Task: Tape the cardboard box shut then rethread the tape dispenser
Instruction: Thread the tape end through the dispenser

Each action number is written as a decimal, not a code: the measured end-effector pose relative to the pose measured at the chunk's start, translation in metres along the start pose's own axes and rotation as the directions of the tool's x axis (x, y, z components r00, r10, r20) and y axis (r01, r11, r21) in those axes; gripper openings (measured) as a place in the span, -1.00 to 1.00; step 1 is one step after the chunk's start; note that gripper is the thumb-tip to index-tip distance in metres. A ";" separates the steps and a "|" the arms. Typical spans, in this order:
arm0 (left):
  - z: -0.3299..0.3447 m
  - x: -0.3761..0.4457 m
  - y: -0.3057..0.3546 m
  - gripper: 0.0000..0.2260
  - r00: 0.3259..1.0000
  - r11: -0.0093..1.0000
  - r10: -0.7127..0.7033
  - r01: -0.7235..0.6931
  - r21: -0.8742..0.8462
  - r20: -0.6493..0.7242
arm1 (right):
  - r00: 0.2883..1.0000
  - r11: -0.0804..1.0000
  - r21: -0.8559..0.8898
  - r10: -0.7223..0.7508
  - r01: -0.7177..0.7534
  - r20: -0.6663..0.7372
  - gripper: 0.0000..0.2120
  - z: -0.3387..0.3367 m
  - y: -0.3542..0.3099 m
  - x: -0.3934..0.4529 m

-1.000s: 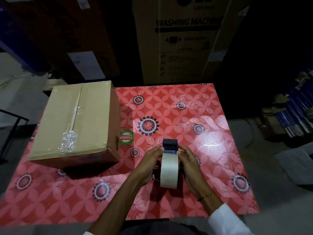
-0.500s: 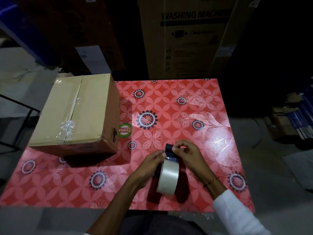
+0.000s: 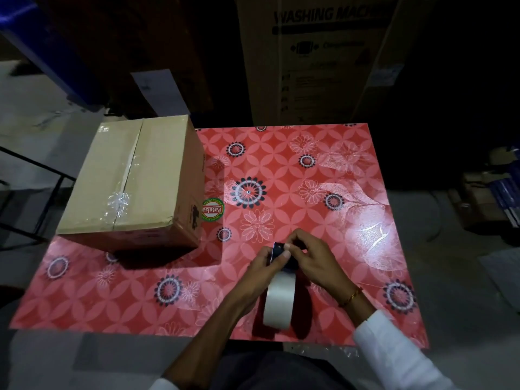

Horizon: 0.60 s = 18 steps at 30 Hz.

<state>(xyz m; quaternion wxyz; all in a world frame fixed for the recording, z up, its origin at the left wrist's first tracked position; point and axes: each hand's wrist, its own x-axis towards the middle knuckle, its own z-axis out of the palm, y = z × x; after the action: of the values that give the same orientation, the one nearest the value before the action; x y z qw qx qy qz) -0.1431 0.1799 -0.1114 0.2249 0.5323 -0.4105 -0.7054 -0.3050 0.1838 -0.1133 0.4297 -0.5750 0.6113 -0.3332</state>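
Observation:
A closed brown cardboard box (image 3: 135, 181) stands on the left of the red flowered table (image 3: 281, 175), with wrinkled clear tape along its top seam. Near the table's front edge stands the tape dispenser (image 3: 278, 296), a pale tape roll under a dark blue head. My left hand (image 3: 260, 270) grips the dispenser from the left side. My right hand (image 3: 311, 257) reaches over the top, its thumb and fingers pinched on the dark head. Whether tape lies under the fingers, I cannot tell.
A round green and red sticker (image 3: 213, 210) lies on the table beside the box. A tall washing machine carton (image 3: 318, 60) stands behind the table. A dark metal frame (image 3: 33, 170) is at the left, and stacked items (image 3: 495, 190) sit on the floor at right.
My right hand rose from the roll's right side onto the dispenser head and pinches it. The dispenser tilted a little. The box stayed put; the view shifted.

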 end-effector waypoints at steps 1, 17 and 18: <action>0.001 0.000 -0.001 -0.51 1.000 1.000 -0.003 0.003 0.011 0.008 | 1.000 1.000 -0.021 -0.002 0.002 0.006 -0.90 0.000 0.000 0.000; -0.010 -0.002 -0.010 -0.74 0.994 0.996 -0.080 0.076 0.056 0.081 | 0.996 0.983 -0.161 0.090 -0.089 -0.004 -0.89 0.010 0.008 0.003; -0.011 -0.001 -0.011 -0.74 0.993 0.996 -0.079 0.074 0.058 0.083 | 0.995 0.984 -0.149 0.098 -0.097 -0.004 -0.90 0.011 0.008 0.004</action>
<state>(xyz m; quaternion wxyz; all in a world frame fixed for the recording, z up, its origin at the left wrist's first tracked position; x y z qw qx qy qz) -0.1308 0.1833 -0.1206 0.1654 0.5232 -0.4181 -0.7239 -0.2987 0.1817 -0.1254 0.4022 -0.5754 0.6613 -0.2642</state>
